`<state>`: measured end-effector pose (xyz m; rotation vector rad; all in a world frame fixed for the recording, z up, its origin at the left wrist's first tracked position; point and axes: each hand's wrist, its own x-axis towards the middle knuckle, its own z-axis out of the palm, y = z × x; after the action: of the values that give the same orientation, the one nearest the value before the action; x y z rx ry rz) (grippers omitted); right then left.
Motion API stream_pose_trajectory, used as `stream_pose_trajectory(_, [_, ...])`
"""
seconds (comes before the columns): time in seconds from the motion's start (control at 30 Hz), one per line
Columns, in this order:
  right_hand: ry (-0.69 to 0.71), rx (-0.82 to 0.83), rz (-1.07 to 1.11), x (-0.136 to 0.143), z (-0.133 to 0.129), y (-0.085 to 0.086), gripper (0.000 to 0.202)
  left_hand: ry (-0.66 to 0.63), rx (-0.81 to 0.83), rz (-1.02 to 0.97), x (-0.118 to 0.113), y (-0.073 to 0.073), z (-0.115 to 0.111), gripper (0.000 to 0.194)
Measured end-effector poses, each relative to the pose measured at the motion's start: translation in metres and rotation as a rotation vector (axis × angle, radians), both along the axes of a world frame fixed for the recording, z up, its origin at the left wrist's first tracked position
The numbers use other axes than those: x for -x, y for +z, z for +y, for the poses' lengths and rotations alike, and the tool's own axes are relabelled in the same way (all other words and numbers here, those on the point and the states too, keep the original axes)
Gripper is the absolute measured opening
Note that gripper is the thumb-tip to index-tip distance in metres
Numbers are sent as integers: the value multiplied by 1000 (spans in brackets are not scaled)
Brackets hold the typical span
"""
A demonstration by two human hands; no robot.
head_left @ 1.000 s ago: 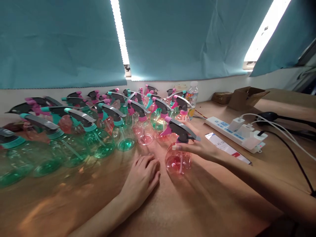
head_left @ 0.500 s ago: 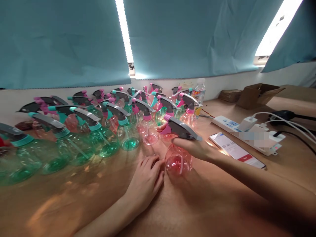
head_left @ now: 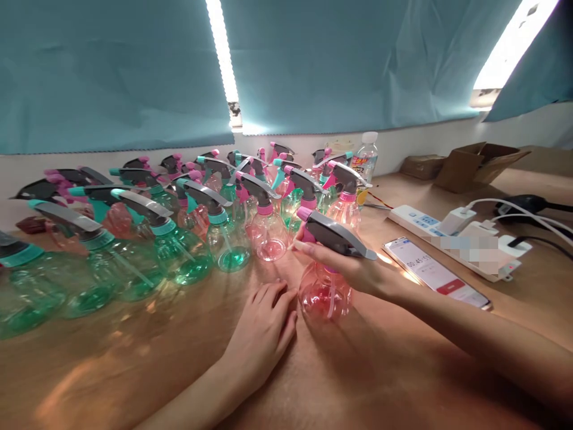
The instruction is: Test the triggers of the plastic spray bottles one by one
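Fingers [head_left: 314,251] of the right hand [head_left: 353,270] curl around a spray bottle [head_left: 320,298]; the empty left hand [head_left: 262,319] lies loosely spread on the table [head_left: 322,376].

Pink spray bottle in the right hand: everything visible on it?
The spray bottle has a translucent pink, rounded, plastic-looking body with a pale tube inside. Its spray head is dark grey with a lighter grey top and a pink nozzle facing left. It stands upright on the brown tabletop. The right hand has its grip under that head, mostly hiding the neck. The left hand lies close to its base; contact is unclear.
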<state>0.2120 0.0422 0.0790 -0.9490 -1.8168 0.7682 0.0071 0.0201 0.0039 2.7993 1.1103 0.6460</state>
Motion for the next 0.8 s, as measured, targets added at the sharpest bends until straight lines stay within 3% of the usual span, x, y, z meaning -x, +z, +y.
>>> stream_pose_trajectory(0.2, [-105,-30,-21,-1,-2,-2,24,-5,-6,-13,0,-1,1,27])
stream_pose_trajectory(0.37, [-39,-5,13,-3,0,0,23,4,16,-8,0,-1,1,27])
stream_pose_trajectory(0.5, [12,31,65,-1,2,4,9,27,25,-4,0,0,1,28])
stream_pose_trajectory(0.8, [-6,62,217,4,1,-2,25,44,34,6,1,-2,0,29])
